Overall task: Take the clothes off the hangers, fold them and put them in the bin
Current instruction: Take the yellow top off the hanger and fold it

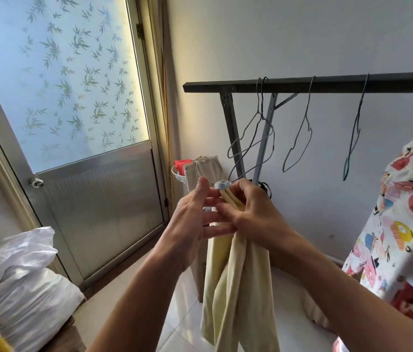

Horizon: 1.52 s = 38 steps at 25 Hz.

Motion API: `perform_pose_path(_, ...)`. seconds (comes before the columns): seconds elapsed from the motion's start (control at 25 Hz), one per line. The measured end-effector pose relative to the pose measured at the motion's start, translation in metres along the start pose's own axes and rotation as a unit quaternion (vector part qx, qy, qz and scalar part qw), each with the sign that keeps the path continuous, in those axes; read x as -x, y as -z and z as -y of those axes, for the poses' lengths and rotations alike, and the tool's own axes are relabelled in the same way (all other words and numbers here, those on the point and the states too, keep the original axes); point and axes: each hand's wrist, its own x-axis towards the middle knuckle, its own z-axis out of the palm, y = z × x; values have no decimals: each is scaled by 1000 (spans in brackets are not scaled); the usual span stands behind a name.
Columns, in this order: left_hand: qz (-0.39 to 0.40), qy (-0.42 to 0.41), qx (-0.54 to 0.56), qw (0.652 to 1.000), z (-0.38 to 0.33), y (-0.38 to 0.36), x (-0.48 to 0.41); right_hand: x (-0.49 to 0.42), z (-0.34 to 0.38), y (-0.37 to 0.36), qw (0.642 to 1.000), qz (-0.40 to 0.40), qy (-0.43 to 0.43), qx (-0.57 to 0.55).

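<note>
Four wire hangers (299, 138) hung bare; a patterned garment (398, 224) was still hung. The right hand (253, 212) had its grip on an unfolded pale yellow garment (236, 288); the left hand (192, 217) was spread wide.

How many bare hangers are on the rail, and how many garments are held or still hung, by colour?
Bare hangers: 4
Yellow garment, held: 1
Patterned garment, still hung: 1
Total: 6
</note>
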Motion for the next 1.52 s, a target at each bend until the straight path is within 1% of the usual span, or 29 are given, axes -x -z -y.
perform_pose_path(0.04, -15, -34, -62, 997, 0, 4, -1, -2, 1, 4, 1000, 3, 4, -10)
perform_pose_path(0.08, -39, -96, -167, 980, 0, 11, -6, -4, 2, 8, 1000, 8, 5, -22)
perform_pose_path(0.12, -56, -162, -289, 942, -5, 19, -11, -5, 4, 12, 999, 18, 6, -38)
perform_pose_path(0.16, -44, -208, -388, 897, -10, 26, -17, -6, 6, 15, 998, 37, 11, -54)
perform_pose_path(0.2, -2, -233, -451, 862, -17, 30, -24, -6, 9, 17, 995, 58, 19, -77)
perform_pose_path(0.24, 50, -239, -476, 845, -23, 33, -32, -6, 12, 19, 991, 78, 30, -104)
perform_pose_path(0.28, 95, -234, -478, 841, -30, 33, -38, -5, 15, 19, 986, 88, 38, -137)
perform_pose_path(0.32, 119, -226, -459, 851, -37, 31, -42, -4, 16, 20, 982, 83, 45, -165)
perform_pose_path(0.4, 135, -208, -411, 877, -44, 25, -48, -3, 13, 23, 981, 38, 51, -184)
perform_pose_path(0.48, 120, -225, -407, 877, -47, 21, -51, 2, 1, 24, 989, 1, 38, -142)
perform_pose_path(0.6, 107, -236, -411, 874, -55, 22, -53, 15, -24, 18, 995, 5, 2, -102)
perform_pose_path(0.72, 73, -234, -413, 877, -63, 28, -50, 23, -39, 11, 997, 8, -16, -73)
perform_pose_path(0.8, 44, -231, -418, 877, -68, 34, -46, 24, -38, 9, 997, -6, -10, -72)
perform_pose_path(0.84, 31, -228, -418, 879, -70, 36, -44, 23, -36, 9, 997, -28, -2, -70)
perform_pose_path(0.92, 18, -219, -391, 894, -73, 40, -40, 22, -32, 10, 994, -75, 21, -79)
perform_pose_path(0.96, 15, -221, -378, 899, -75, 40, -38, 22, -30, 9, 992, -84, 34, -94)
perform_pose_path(1.08, 16, -239, -374, 896, -81, 38, -34, 25, -31, 1, 987, -74, 63, -131)
perform_pose_path(1.2, 16, -249, -398, 883, -84, 36, -36, 28, -37, -8, 983, -52, 72, -162)
perform_pose_path(1.32, 27, -254, -416, 873, -86, 36, -37, 26, -36, -14, 981, -78, 109, -142)
perform_pose_path(1.4, 34, -253, -421, 870, -88, 35, -37, 23, -33, -16, 979, -76, 130, -139)
perform_pose_path(1.44, 34, -254, -424, 869, -88, 35, -37, 21, -33, -17, 980, -53, 121, -151)
perform_pose_path(1.52, 33, -258, -428, 866, -89, 36, -38, 19, -39, -16, 981, 36, 61, -183)
